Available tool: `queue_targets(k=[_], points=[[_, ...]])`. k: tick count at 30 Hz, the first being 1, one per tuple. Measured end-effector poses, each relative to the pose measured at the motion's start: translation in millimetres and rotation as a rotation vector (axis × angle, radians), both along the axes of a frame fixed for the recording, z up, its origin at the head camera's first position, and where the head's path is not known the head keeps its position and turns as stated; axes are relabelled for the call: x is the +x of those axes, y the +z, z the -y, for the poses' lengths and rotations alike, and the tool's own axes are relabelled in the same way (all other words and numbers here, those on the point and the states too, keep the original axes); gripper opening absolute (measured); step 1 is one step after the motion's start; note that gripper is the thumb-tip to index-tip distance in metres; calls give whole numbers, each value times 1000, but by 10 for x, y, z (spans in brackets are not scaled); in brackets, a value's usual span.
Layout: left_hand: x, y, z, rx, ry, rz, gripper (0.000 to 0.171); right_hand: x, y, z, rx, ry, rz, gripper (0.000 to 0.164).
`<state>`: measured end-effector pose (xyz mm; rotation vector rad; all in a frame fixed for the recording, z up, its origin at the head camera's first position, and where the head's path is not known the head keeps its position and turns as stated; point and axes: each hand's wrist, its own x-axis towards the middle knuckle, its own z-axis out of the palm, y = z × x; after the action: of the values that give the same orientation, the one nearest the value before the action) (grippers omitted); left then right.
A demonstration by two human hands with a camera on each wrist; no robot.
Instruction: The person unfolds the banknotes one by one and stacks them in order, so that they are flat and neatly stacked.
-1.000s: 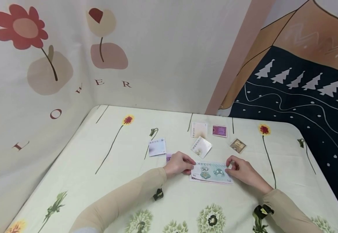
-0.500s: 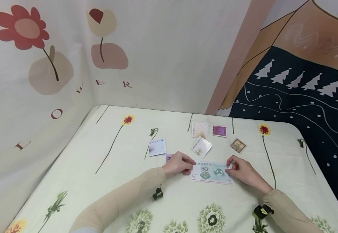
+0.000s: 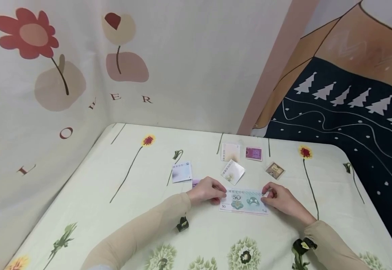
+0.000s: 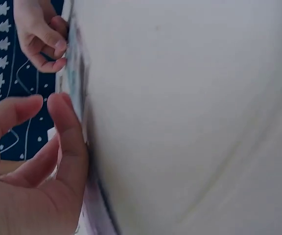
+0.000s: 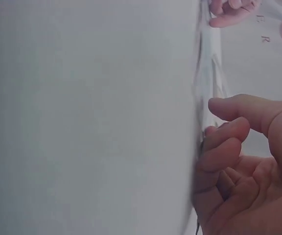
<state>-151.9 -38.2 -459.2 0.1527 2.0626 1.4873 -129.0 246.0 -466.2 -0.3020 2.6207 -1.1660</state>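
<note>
Teal-and-white paper, the oblong 50 note [image 3: 244, 201] lies over a pinkish sheet [image 3: 244, 213] on smooth flower-printed cloth [image 3: 91, 187]. My left hand [image 3: 208, 190] and right hand [image 3: 278, 195] touch its ends, fingers loosely bent, thumbs parted from fingertips. Its lower edge, bowed up a second ago, now lies flat. Beyond sit a skewed white paper [image 3: 233, 171], purple note [image 3: 253, 153] and brown note [image 3: 275, 170]; a bluish paper [image 3: 181, 171] rests leftward. My left hand partly hides a violet slip [image 3: 195, 183].
</note>
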Motion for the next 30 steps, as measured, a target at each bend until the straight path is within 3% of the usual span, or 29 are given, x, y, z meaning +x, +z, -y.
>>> queue_targets(k=[5, 13, 24, 30], points=[[-66, 53, 17, 10, -36, 8, 24, -21, 67, -18, 1, -38, 29, 14], [-222, 173, 127, 66, 60, 2, 29, -129, 119, -34, 6, -79, 5, 15], [-356, 149, 263, 137, 169, 29, 35, -321, 97, -2, -60, -116, 7, 17], [-404, 177, 322, 172, 195, 42, 39, -436, 91, 14, -69, -148, 32, 22]])
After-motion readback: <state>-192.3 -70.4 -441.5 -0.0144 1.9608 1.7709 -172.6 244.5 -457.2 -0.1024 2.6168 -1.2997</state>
